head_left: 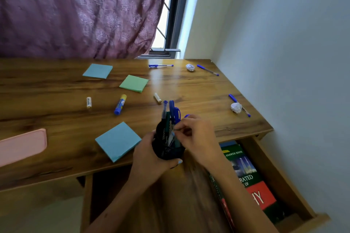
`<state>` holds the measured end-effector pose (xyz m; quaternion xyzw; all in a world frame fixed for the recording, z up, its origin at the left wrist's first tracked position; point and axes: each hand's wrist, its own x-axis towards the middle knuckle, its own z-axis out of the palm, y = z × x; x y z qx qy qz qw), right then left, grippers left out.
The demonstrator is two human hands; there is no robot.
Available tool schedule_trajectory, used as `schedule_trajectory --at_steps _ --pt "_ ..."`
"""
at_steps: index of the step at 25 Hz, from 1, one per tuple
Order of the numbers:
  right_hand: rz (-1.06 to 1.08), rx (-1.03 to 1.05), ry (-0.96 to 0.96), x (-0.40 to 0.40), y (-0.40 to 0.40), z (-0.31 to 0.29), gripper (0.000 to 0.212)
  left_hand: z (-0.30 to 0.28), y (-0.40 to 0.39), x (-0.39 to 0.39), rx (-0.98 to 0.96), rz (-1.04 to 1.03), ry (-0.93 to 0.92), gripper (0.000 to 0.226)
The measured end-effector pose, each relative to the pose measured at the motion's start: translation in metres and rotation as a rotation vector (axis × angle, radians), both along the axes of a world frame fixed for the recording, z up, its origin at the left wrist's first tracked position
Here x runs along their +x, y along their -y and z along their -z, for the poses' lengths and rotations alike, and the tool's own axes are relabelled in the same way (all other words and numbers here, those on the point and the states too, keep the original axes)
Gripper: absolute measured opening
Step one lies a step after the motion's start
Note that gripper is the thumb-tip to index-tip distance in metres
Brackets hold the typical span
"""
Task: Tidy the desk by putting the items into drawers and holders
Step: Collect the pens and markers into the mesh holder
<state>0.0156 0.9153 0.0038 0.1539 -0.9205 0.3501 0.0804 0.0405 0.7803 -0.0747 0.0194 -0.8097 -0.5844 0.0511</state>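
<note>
The black mesh pen holder [167,147] is gripped at the desk's [56,89] front edge by the left hand [151,155], while a pen, nearly upright, is pinched by the right hand [195,134] at the holder's rim, just beside its opening.

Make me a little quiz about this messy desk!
1. True or false: the drawer is open.
2. How many loose pens lie on the desk?
3. Which hand grips the pen holder: A left, B right?

Key:
1. True; books show inside.
2. Three: back pen, corner pen, edge pen.
3. A. The left hand grips it; the right hand pinches a pen at its rim.
</note>
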Motion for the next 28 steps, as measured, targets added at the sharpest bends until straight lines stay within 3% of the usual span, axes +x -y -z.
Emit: schedule_trajectory --at_steps 3,10,14,18,24,28 --pt "0.034 0.044 -0.045 -0.005 -0.013 0.009 0.012 -0.001 -0.015 -0.013 -0.02 0.04 0.008 0.081" --pt "0.385 -0.204 -0.073 -0.082 -0.086 -0.017 0.013 -0.005 -0.054 -0.057 -0.046 0.053 -0.013 0.088" --pt "0.55 0.076 -0.018 -0.186 -0.17 0.007 0.019 -0.006 -0.078 -0.085 -0.061 -0.008 -0.024 0.09" --pt "0.54 0.275 0.15 -0.258 -0.219 0.041 0.018 -0.006 -0.097 -0.103 -0.05 -0.03 -0.017 0.085" --pt "0.417 0.5 0.348 -0.297 -0.237 0.067 0.035 -0.004 -0.113 -0.115 -0.039 -0.042 -0.022 0.081" --pt "0.424 0.566 0.292 -0.3 -0.242 0.068 0.031 -0.003 -0.117 -0.12 -0.048 -0.05 -0.024 0.078"
